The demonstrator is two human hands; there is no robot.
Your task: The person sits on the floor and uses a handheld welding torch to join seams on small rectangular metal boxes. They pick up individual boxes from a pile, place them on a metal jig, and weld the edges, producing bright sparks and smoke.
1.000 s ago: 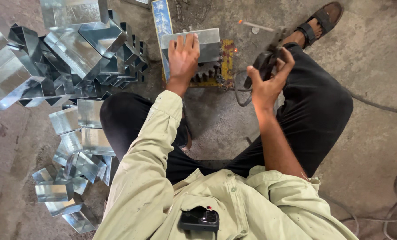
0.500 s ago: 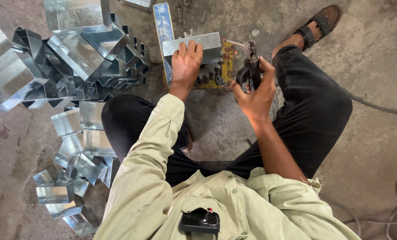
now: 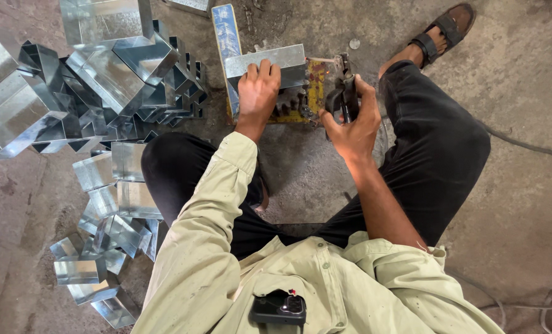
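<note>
Left hand: arm in a pale green sleeve reaches far across the lap; palm down, fingers spread flat and pressing on a grey metal channel piece. Not clenched; it holds the piece down rather than wrapping it.

Metal channel piece: lies crosswise at the far centre of the floor, resting on a yellow block with a toothed gear showing beneath the hand.

Right hand: bare forearm angled up from the lap, fingers closed around a dark hand tool, its tip touching the right end of the channel piece beside the yellow block.

Blue metal bar: upright in the scene, left of the channel piece.

Pile of shiny bent sheet-metal pieces: far left on the concrete floor; a smaller scatter near left, beside the knee.

Sandalled foot: far right.
</note>
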